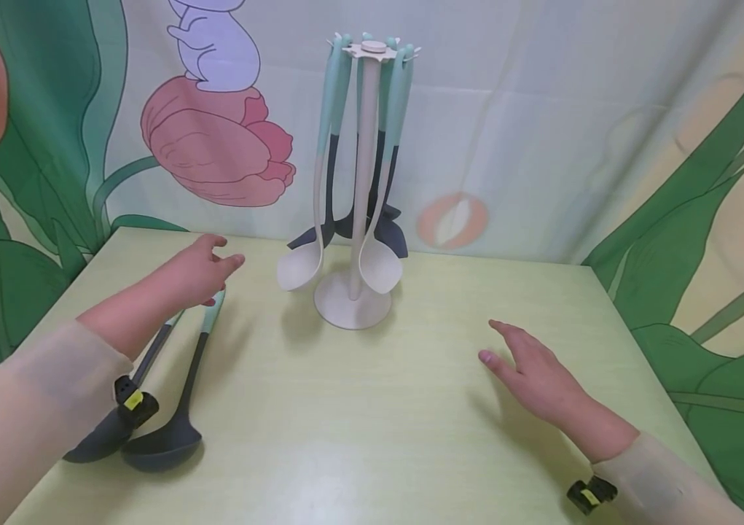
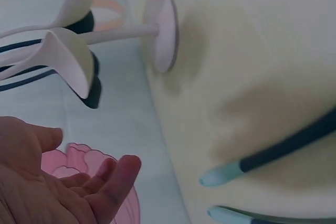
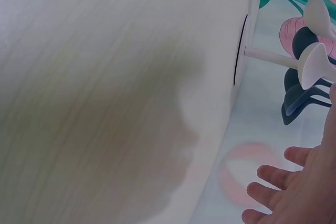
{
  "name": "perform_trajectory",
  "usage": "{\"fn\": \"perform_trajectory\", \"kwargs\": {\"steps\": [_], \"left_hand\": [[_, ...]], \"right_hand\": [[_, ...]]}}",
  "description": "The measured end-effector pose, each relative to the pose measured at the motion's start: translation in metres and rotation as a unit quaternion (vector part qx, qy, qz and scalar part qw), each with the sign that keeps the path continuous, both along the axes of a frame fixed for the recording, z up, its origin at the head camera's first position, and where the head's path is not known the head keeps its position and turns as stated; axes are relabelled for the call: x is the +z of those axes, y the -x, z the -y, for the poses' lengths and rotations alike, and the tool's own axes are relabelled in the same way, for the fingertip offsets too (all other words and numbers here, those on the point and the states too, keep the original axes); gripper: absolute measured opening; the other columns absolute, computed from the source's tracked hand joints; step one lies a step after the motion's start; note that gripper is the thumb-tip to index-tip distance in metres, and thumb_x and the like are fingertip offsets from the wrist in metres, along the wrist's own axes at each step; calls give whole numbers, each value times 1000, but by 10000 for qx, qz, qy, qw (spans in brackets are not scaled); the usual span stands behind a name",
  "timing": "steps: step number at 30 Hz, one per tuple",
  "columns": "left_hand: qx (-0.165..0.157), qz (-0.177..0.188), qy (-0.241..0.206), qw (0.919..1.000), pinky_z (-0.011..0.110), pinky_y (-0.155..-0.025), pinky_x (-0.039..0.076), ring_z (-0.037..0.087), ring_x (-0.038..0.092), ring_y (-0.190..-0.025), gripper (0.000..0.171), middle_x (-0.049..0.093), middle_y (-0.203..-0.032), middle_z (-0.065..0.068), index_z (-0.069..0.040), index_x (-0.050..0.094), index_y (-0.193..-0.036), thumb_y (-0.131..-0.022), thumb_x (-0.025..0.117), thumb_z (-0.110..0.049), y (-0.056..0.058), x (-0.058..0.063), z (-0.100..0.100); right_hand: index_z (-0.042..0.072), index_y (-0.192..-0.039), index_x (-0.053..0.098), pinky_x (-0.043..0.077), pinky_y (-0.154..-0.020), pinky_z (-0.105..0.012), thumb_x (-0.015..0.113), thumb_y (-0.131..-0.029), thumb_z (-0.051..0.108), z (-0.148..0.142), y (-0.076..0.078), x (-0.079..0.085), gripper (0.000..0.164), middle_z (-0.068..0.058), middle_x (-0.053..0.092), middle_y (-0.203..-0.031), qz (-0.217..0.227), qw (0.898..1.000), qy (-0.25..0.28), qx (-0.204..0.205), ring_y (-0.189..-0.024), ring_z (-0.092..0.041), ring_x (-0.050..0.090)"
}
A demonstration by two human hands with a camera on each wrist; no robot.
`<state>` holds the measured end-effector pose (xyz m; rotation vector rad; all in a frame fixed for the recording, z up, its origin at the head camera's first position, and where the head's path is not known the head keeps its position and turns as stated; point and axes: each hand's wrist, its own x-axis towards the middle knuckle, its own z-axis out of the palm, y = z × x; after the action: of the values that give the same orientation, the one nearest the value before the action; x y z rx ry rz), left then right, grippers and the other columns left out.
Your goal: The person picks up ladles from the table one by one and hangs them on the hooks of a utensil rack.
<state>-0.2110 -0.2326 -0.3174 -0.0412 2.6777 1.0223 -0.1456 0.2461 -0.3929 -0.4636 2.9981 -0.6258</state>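
My left hand (image 1: 196,273) hovers with loosely bent fingers above the handle ends of two dark utensils on the left of the table. The nearer one is a ladle (image 1: 165,443) with a mint-green handle; the other, a dark round-headed utensil (image 1: 98,441), lies beside it, partly hidden by my sleeve. My right hand (image 1: 538,375) is held over the right side of the table, fingers extended and holding nothing. At the back middle stands a white utensil rack (image 1: 353,310). From it hang a white ladle (image 1: 381,266), a white spoon-like utensil (image 1: 299,266) and several dark-headed utensils (image 1: 390,237).
The pale yellow-green table (image 1: 319,430) reaches back to a printed curtain (image 1: 509,146) with flowers and leaves. Each wrist carries a small black camera, one on the left sleeve (image 1: 50,394) and one on the right sleeve (image 1: 667,481).
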Motion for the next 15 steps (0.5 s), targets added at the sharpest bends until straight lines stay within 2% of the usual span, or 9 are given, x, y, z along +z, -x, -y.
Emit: {"fn": "perform_trajectory", "kwargs": {"steps": [3,5,7,9,11,12,13,14,15], "left_hand": [[-322,225,430,9983,43,-73,53,36,54,-95,67,35,-136,38,11,6,-148,-105,40,-26,-1,-12,9],[-526,298,680,9959,37,-64,52,30,56,-79,64,44,-128,37,15,9,-146,-103,42,-20,-2,-19,13],[-671,360,864,9933,30,-56,49,23,53,-65,62,48,-121,35,17,13,-144,-102,44,-16,-4,-26,15],[-772,413,1006,9911,26,-51,45,18,48,-58,62,47,-119,34,18,15,-143,-100,47,-14,-6,-31,16],[-812,428,1104,9896,25,-49,43,22,51,-67,63,41,-128,37,19,16,-142,-98,49,-12,-7,-37,16],[-864,444,1186,9882,28,-54,47,29,55,-81,64,33,-135,40,19,16,-142,-98,50,-12,-8,-39,16],[-906,464,1287,9864,30,-57,48,36,53,-97,65,26,-140,42,20,16,-142,-97,51,-12,-9,-40,17],[-937,475,1412,9844,33,-61,49,43,46,-112,65,21,-142,43,20,17,-141,-97,51,-12,-9,-41,17],[-948,502,1496,9829,34,-63,49,45,40,-116,65,17,-143,43,21,17,-141,-97,52,-13,-10,-42,18]], "right_hand": [[7,-151,28,28,-106,-61,36,-98,61,-1,-1,0,76,-18,32,-150,16,10000,13,-13,-134,-35,25],[7,-151,28,27,-107,-61,36,-98,61,-2,-1,-1,76,-18,32,-150,31,10000,24,-18,-134,-35,25],[7,-151,28,27,-107,-61,36,-99,60,-3,-1,-2,75,-18,31,-151,38,10000,33,-22,-134,-35,25],[7,-151,28,27,-107,-61,37,-99,59,-4,-2,-2,74,-18,31,-151,42,10000,47,-20,-134,-35,25],[8,-151,28,27,-107,-61,37,-99,59,-4,-1,-3,74,-17,31,-151,39,10000,42,-27,-134,-35,25],[8,-151,28,27,-107,-61,37,-99,59,-5,-1,-3,74,-17,31,-151,34,10000,36,-25,-134,-35,25],[8,-151,28,27,-107,-61,37,-99,60,-5,-1,-3,74,-17,31,-151,26,10000,23,-24,-135,-35,25],[8,-151,28,27,-107,-61,36,-99,60,-5,-1,-3,75,-17,31,-151,14,10000,11,-20,-135,-34,25],[8,-151,28,27,-107,-60,36,-98,61,-5,-1,-3,75,-16,31,-151,-8,10000,-19,-23,-135,-34,24]]}}
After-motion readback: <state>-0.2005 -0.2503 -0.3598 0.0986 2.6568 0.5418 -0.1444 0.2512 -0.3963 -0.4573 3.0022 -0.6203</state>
